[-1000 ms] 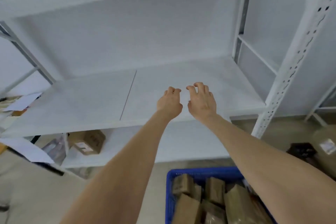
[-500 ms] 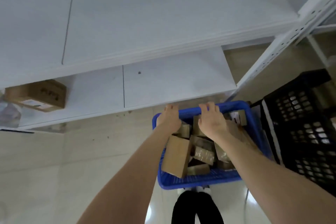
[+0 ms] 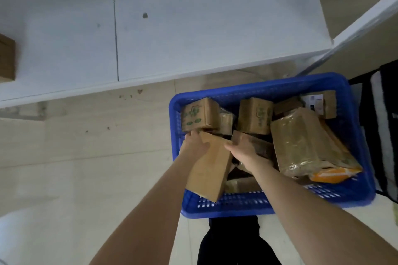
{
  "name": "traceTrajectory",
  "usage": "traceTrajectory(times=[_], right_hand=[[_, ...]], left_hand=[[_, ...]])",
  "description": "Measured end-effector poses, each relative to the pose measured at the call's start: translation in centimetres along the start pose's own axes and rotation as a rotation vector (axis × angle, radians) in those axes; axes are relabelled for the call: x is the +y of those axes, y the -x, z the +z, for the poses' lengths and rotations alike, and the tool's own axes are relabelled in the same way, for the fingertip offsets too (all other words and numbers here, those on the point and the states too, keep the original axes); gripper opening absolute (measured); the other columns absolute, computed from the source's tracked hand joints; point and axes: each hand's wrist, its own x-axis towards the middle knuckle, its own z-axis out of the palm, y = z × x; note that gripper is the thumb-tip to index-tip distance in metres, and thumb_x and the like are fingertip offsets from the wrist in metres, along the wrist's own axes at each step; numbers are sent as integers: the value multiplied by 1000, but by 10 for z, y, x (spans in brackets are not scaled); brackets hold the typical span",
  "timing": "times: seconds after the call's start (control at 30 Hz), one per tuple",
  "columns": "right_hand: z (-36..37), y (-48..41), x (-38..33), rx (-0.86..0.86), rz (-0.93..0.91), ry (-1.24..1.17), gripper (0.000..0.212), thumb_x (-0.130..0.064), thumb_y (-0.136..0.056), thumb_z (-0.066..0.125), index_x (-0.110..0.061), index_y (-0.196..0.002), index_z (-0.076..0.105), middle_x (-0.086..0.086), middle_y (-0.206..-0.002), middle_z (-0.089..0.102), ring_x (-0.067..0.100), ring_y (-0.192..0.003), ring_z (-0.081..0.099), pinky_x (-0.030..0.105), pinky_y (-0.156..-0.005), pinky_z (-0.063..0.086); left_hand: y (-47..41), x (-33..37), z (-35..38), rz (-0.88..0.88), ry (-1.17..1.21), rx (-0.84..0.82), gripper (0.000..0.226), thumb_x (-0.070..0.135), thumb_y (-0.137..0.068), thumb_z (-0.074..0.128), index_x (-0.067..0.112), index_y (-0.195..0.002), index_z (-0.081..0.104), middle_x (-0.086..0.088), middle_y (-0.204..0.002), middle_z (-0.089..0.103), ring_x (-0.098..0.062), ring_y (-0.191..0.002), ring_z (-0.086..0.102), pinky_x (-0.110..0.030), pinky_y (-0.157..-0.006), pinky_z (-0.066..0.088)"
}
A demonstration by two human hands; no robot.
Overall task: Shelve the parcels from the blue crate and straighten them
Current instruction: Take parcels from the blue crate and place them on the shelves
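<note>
The blue crate stands on the floor below me, full of several brown cardboard parcels. A long plain brown parcel leans against its left near wall. My left hand grips that parcel's upper left edge, and my right hand holds its upper right corner. Two small boxes with green print, one on the left and one in the middle, sit at the crate's far side. A large taped parcel lies on the right over an orange packet.
The white lower shelf spans the top of the view, with a brown box at its left end. A white upright post runs at the right. A black crate stands right of the blue one. Pale floor tiles lie to the left.
My view dropped from the empty shelf to the crate. Both hands came down from the shelf, passed the crate's far rim, and now hold the long brown parcel inside it.
</note>
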Motion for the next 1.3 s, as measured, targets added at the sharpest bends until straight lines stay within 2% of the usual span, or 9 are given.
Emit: traceTrajectory(times=[0.2,0.3,0.43,0.7,0.8,0.9,1.03,1.13,1.3], right_hand=[[22,-52,12,-17,107,-231,72,-39,-89,65,-16,-148,30,11,-146,42,34,-132,41,51,-107,39],[21,-50,11,-17,181,-332,68,-41,-89,65,-11,-143,37,15,-137,50,35,-124,49,51,-100,45],[4,-23,7,-2,169,-416,68,-42,-87,68,-10,-140,40,15,-131,54,35,-117,53,51,-99,45],[-62,92,-22,19,159,-593,65,-51,-86,65,-11,-133,42,9,-116,54,29,-97,57,43,-77,50],[-87,143,-39,-18,104,-707,80,-58,-81,66,-21,-145,35,8,-138,50,33,-121,51,49,-92,46],[-116,185,-56,-45,35,-830,81,-64,-78,65,-28,-144,36,9,-136,53,35,-113,56,52,-87,50],[-151,237,-87,-209,96,-939,114,-92,-50,57,-29,-143,38,14,-136,53,40,-114,54,62,-86,45],[-173,286,-103,-281,125,-1042,100,-89,-71,41,-20,-143,38,19,-138,48,43,-123,45,63,-100,33],[-191,323,-108,-330,65,-1069,49,-55,-90,48,-12,-115,53,17,-104,56,37,-94,51,54,-97,40]], left_hand=[[-42,-10,31,-97,134,-93,45,29,-99,45,4,-136,38,-11,-109,59,-24,-108,54,-28,-87,40],[-39,-8,33,-124,168,-101,55,40,-90,54,6,-133,45,-11,-126,56,-30,-116,54,-37,-98,45],[-8,6,21,-129,246,-52,82,63,-68,50,15,-135,44,-15,-124,51,-34,-105,58,-46,-90,53],[109,53,-32,-35,483,149,55,54,-79,60,20,-121,50,-3,-114,54,-21,-94,59,-36,-80,53],[154,79,-63,25,545,216,41,38,-87,64,13,-118,50,-2,-111,59,-18,-97,59,-31,-81,49],[197,105,-94,111,592,286,47,39,-87,64,13,-123,51,-1,-116,59,-16,-101,59,-29,-85,48],[251,129,-129,218,649,311,47,47,-88,60,19,-125,54,-3,-120,47,-5,-82,52,-19,-75,41],[283,137,-147,240,744,330,43,52,-85,62,20,-113,55,-5,-119,50,-13,-93,55,-25,-83,43],[325,141,-171,231,852,322,46,60,-80,63,21,-101,51,-5,-113,56,-19,-101,57,-34,-91,47]])
